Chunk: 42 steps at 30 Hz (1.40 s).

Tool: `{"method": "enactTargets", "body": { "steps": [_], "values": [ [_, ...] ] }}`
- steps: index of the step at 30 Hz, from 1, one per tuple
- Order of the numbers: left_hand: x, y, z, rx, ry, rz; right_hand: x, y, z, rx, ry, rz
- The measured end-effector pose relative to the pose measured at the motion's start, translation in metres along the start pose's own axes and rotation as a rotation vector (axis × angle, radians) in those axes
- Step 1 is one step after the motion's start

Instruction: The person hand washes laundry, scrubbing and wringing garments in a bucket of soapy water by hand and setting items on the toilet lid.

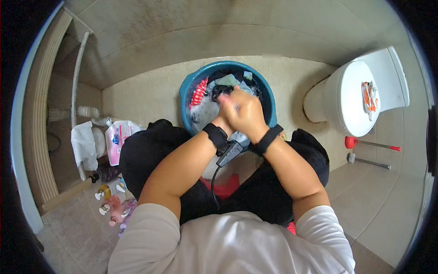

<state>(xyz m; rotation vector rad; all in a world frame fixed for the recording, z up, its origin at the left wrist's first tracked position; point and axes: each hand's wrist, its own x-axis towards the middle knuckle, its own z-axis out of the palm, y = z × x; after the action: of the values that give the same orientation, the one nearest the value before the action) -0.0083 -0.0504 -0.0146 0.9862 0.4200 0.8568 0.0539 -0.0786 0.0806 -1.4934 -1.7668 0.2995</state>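
- Head view, hands: the left hand (pixel 221 121) and the right hand (pixel 250 109) are together over the basin (pixel 186 101), the right partly covering the left. A bunch of dark cloth (pixel 221 92) lies right at their far side and looks pinched between them, but the palms are hidden, so I cannot tell how firmly either hand closes on it.
- Head view, why so: the basin stands on the floor just in front of the person's knees, probably so both hands reach it without stretching. Meeting over the basin, the hands likely let drips and suds (pixel 204 113) fall back inside. Black bands (pixel 269 139) circle both wrists.
- Head view, direction: the dark cloth is crumpled, with no clear long axis; its visible part sits beyond the knuckles, toward the basin's far side. The red-and-white cloth (pixel 199 92) lies along the basin's left wall, its long axis running away from the person and leaning slightly right.
- Head view, nearby: pale cloth (pixel 226 81) lies beyond the dark bunch, inside the basin. A dark device (pixel 230 153) sits between the wrists, slanting from near left to far right, its cord (pixel 213 182) trailing toward the person.
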Motion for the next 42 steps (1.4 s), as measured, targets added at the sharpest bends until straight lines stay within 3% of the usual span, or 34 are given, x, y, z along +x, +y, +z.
{"method": "enactTargets", "body": {
  "steps": [2, 4, 6, 8, 9, 10, 12, 13, 14, 16, 18, 20, 23, 25, 26, 30, 32, 34, 36, 38, 39, 40, 41, 42],
  "values": [
    [0.001, 0.035, 0.033, -0.307, 0.443, -0.540, 0.002, 0.035, -0.002, 0.055, 0.148, 0.194],
    [0.005, 0.040, 0.033, -0.250, 0.328, -0.544, 0.001, 0.066, -0.013, 0.185, 0.129, 0.455],
    [0.008, 0.072, 0.030, -0.186, 0.241, -0.576, 0.003, 0.076, -0.009, 0.158, 0.089, 0.451],
    [0.020, 0.078, 0.004, -0.132, 0.308, -0.701, 0.001, 0.079, -0.017, 0.279, -0.048, 0.531],
    [0.019, 0.084, -0.005, -0.338, 0.128, -0.617, 0.001, 0.083, -0.016, 0.438, -0.046, 0.454],
    [0.022, 0.087, -0.009, -0.317, 0.122, -0.579, -0.002, 0.078, -0.017, 0.437, -0.045, 0.462],
    [0.021, 0.091, -0.011, -0.247, -0.162, -0.539, -0.007, 0.067, -0.019, 0.064, -0.112, 0.087],
    [0.020, 0.091, -0.014, -0.248, -0.163, -0.544, -0.003, 0.060, -0.027, 0.053, -0.127, 0.087],
    [0.020, 0.092, -0.018, -0.266, -0.149, -0.551, 0.000, 0.067, -0.030, 0.289, -0.151, 0.187],
    [0.019, 0.098, -0.024, -0.280, -0.137, -0.547, 0.008, 0.061, -0.044, 0.427, -0.077, 0.454],
    [0.010, 0.103, -0.027, 0.229, -0.101, -0.261, 0.018, 0.039, -0.066, 0.494, 0.074, 0.433],
    [0.007, 0.079, -0.032, 0.812, -0.280, -0.220, 0.025, 0.009, -0.087, 0.602, 0.094, 0.410],
    [-0.003, 0.052, -0.002, 0.823, -0.365, -0.090, 0.028, -0.024, -0.091, 0.814, 0.132, 0.377],
    [0.003, 0.053, 0.009, 0.862, -0.258, -0.133, 0.028, -0.033, -0.095, 0.973, 0.189, 0.456],
    [0.000, 0.061, 0.014, 0.773, -0.142, -0.041, 0.030, -0.028, -0.098, 1.001, 0.219, 0.427],
    [0.012, 0.062, -0.010, 0.713, 0.106, -0.068, 0.025, 0.042, -0.111, 0.645, 0.272, 0.434],
    [0.011, 0.055, -0.038, 0.950, 0.066, -0.270, 0.009, 0.076, -0.096, -0.244, 0.075, 0.504],
    [-0.005, 0.037, -0.047, 1.242, 0.075, -0.349, -0.015, 0.086, -0.059, -0.238, -0.201, 0.357],
    [-0.015, 0.001, -0.061, 1.270, -0.114, -0.331, -0.047, 0.080, -0.004, -0.365, -0.403, 0.221],
    [-0.019, -0.004, -0.047, 1.473, -0.240, -0.370, -0.064, 0.085, 0.040, -0.274, -0.611, 0.311],
    [-0.020, -0.011, -0.048, 1.469, -0.244, -0.384, -0.079, 0.108, 0.069, -0.284, -0.560, 0.292],
    [-0.021, -0.022, -0.051, 1.573, -0.174, -0.450, -0.076, 0.108, 0.081, -0.295, -0.512, 0.272],
    [-0.021, -0.031, -0.055, 1.674, -0.102, -0.518, -0.078, 0.110, 0.081, -0.321, -0.670, 0.427],
    [-0.021, -0.043, -0.062, 1.669, -0.105, -0.533, -0.079, 0.113, 0.089, -0.315, -0.681, 0.432]
  ]
}}
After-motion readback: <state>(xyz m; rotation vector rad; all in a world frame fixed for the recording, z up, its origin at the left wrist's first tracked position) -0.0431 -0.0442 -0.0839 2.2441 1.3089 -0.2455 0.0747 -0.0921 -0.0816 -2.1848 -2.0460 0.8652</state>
